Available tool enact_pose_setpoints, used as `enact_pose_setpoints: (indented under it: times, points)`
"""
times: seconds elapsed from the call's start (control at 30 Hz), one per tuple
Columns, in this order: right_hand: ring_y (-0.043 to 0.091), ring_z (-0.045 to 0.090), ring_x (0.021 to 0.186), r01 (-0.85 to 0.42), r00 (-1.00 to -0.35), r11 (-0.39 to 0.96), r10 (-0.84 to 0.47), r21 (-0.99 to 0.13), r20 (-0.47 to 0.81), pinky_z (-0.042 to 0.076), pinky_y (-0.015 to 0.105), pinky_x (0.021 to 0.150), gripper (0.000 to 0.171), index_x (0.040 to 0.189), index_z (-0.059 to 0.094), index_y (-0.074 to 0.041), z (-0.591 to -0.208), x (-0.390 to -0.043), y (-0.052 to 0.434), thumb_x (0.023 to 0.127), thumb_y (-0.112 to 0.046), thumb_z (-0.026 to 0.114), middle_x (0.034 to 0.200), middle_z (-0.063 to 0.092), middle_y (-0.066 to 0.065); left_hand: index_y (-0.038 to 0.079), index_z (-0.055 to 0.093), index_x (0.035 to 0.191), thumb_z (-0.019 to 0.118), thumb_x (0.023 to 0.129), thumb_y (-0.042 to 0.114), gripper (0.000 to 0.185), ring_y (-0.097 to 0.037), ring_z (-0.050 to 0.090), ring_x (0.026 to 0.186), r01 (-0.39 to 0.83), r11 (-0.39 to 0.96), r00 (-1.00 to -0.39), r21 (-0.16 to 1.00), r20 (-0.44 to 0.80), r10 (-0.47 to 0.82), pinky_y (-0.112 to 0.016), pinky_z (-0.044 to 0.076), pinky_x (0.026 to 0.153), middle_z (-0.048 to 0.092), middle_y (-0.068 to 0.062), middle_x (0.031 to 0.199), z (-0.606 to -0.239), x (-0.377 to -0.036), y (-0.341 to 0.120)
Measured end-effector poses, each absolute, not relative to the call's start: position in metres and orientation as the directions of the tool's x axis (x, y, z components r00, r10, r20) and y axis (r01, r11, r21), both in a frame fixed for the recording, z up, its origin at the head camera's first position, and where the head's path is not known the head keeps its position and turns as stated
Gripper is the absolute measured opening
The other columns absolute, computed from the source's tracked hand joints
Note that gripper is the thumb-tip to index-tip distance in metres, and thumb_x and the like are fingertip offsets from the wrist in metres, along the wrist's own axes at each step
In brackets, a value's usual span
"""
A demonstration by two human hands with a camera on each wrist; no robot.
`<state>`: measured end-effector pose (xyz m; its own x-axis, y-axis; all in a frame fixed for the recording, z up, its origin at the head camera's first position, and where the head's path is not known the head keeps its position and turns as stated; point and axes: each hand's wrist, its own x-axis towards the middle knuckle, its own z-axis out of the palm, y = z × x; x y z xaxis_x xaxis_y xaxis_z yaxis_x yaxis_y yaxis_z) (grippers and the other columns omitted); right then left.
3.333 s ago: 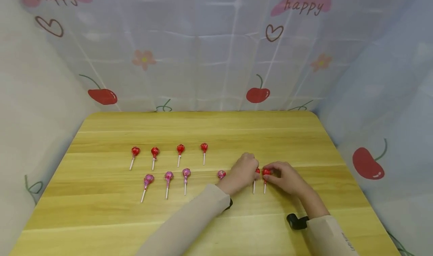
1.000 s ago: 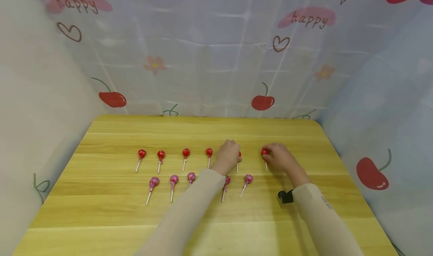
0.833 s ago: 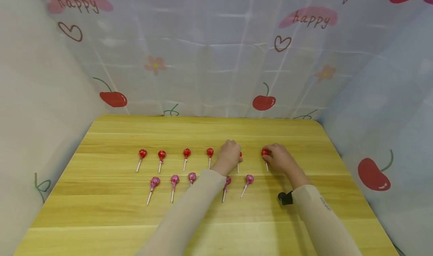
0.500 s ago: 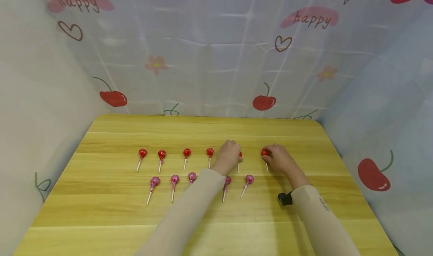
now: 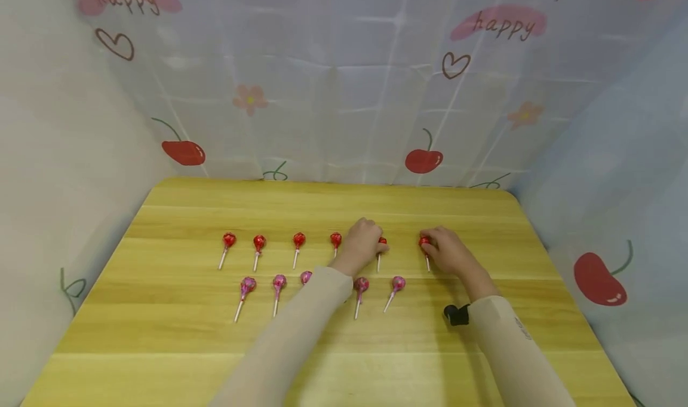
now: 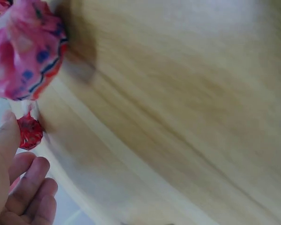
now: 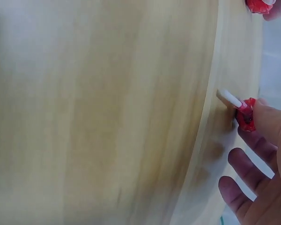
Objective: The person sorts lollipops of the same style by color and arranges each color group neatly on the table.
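Note:
Two rows of lollipops lie on the wooden table [image 5: 177, 335]. The far row is red [image 5: 298, 239], the near row pink [image 5: 248, 284]. My left hand [image 5: 365, 241] lies at the right end of the red row, fingers curled, thumb and fingertips at the head of a red lollipop [image 5: 382, 241] [image 6: 29, 132] that lies on the table. A pink lollipop [image 6: 23, 51] fills the left wrist view's top corner. My right hand [image 5: 445, 250] pinches the head of another red lollipop [image 5: 424, 240] [image 7: 246, 119] further right, its stick pointing towards me.
A black wrist strap [image 5: 455, 315] shows at my right cuff. My left sleeve [image 5: 301, 323] crosses the pink row and hides part of one pink lollipop [image 5: 306, 275]. Printed curtains [image 5: 344, 96] close in the table at the back and both sides.
Since the earliest frame both hands moved from the near row up to the far row, each with a red lollipop. Over the last second they have hardly shifted.

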<state>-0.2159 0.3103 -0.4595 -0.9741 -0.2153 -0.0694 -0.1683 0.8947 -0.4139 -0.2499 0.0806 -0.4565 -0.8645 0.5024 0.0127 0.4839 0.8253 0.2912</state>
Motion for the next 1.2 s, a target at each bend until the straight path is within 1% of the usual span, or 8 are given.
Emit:
enact_pose_setpoints:
  times: [0.13, 0.27, 0.33, 0.4, 0.57, 0.8, 1.0, 1.2]
  points:
    - [0.046, 0.05, 0.122, -0.162, -0.982, 0.903, -0.188, -0.398, -0.028, 0.042, 0.06, 0.103, 0.039, 0.138, 0.053, 0.002, -0.458, -0.217, 0.306, 0.103, -0.016, 0.054, 0.132, 0.054, 0.026, 0.015, 0.062, 0.073, 0.07, 0.09, 0.042, 0.033, -0.017, 0.056, 0.084, 0.525, 0.805, -0.845, 0.278, 0.055, 0.532, -0.027, 0.046, 0.071, 0.063, 0.0, 0.083, -0.458, -0.249, 0.074]
    - [0.045, 0.042, 0.125, -0.15, -0.989, 0.904, -0.13, -0.401, 0.077, 0.039, 0.06, 0.104, 0.041, 0.139, 0.054, -0.003, -0.446, -0.219, 0.293, 0.102, -0.021, 0.056, 0.137, 0.051, 0.022, 0.01, 0.072, 0.108, 0.07, 0.091, 0.041, 0.036, -0.021, 0.061, 0.101, 0.561, 0.759, -0.819, 0.33, 0.084, 0.568, -0.03, 0.052, 0.087, 0.07, -0.005, 0.107, -0.437, -0.244, 0.055]
    - [0.045, 0.041, 0.126, -0.166, -0.985, 0.891, -0.128, -0.422, 0.116, 0.038, 0.06, 0.104, 0.042, 0.139, 0.054, -0.004, -0.437, -0.219, 0.279, 0.101, -0.022, 0.058, 0.137, 0.052, 0.021, 0.009, 0.066, 0.127, 0.069, 0.091, 0.04, 0.047, -0.025, 0.059, 0.114, 0.558, 0.732, -0.816, 0.392, 0.1, 0.569, -0.035, 0.049, 0.1, 0.067, -0.008, 0.123, -0.422, -0.238, 0.036]
    - [0.043, 0.041, 0.126, -0.192, -0.98, 0.871, -0.147, -0.452, 0.133, 0.038, 0.06, 0.103, 0.043, 0.14, 0.054, -0.006, -0.429, -0.218, 0.26, 0.101, -0.023, 0.059, 0.137, 0.053, 0.019, 0.008, 0.06, 0.135, 0.07, 0.092, 0.037, 0.053, -0.027, 0.056, 0.124, 0.536, 0.704, -0.827, 0.465, 0.121, 0.549, -0.039, 0.044, 0.108, 0.064, -0.009, 0.132, -0.409, -0.232, 0.009]
    - [0.037, 0.045, 0.124, -0.284, -0.959, 0.799, -0.238, -0.53, 0.155, 0.041, 0.056, 0.101, 0.046, 0.141, 0.054, -0.01, -0.418, -0.211, 0.199, 0.099, -0.027, 0.062, 0.134, 0.056, 0.013, 0.011, 0.057, 0.138, 0.07, 0.093, 0.031, 0.052, -0.031, 0.051, 0.129, 0.412, 0.685, -0.893, 0.6, 0.12, 0.433, -0.047, 0.043, 0.109, 0.059, -0.01, 0.137, -0.394, -0.211, -0.074]
    - [0.03, 0.048, 0.127, -0.376, -0.915, 0.766, -0.396, -0.521, 0.077, 0.039, 0.053, 0.107, 0.049, 0.141, 0.054, -0.017, -0.42, -0.196, 0.1, 0.098, -0.04, 0.061, 0.14, 0.056, 0.005, 0.009, 0.057, 0.138, 0.072, 0.092, 0.027, 0.051, -0.036, 0.049, 0.133, 0.253, 0.734, -0.954, 0.63, 0.036, 0.298, -0.056, 0.041, 0.109, 0.057, -0.013, 0.14, -0.415, -0.186, -0.171]
    - [0.028, 0.049, 0.126, -0.434, -0.877, 0.789, -0.481, -0.435, 0.002, 0.039, 0.052, 0.104, 0.05, 0.14, 0.055, -0.02, -0.436, -0.187, 0.041, 0.098, -0.046, 0.059, 0.138, 0.058, 0.001, 0.005, 0.055, 0.139, 0.073, 0.091, 0.026, 0.055, -0.041, 0.05, 0.133, 0.195, 0.757, -0.953, 0.624, -0.061, 0.295, -0.058, 0.041, 0.108, 0.055, -0.017, 0.143, -0.443, -0.178, -0.197]
    - [0.023, 0.049, 0.112, -0.457, -0.872, 0.814, -0.489, -0.359, 0.001, 0.04, 0.041, 0.09, 0.052, 0.135, 0.06, -0.021, -0.456, -0.181, 0.02, 0.094, -0.053, 0.06, 0.126, 0.062, -0.002, 0.003, 0.059, 0.135, 0.073, 0.091, 0.022, 0.049, -0.039, 0.052, 0.13, 0.182, 0.77, -0.953, 0.611, -0.084, 0.292, -0.055, 0.042, 0.108, 0.059, -0.018, 0.137, -0.457, -0.174, -0.197]
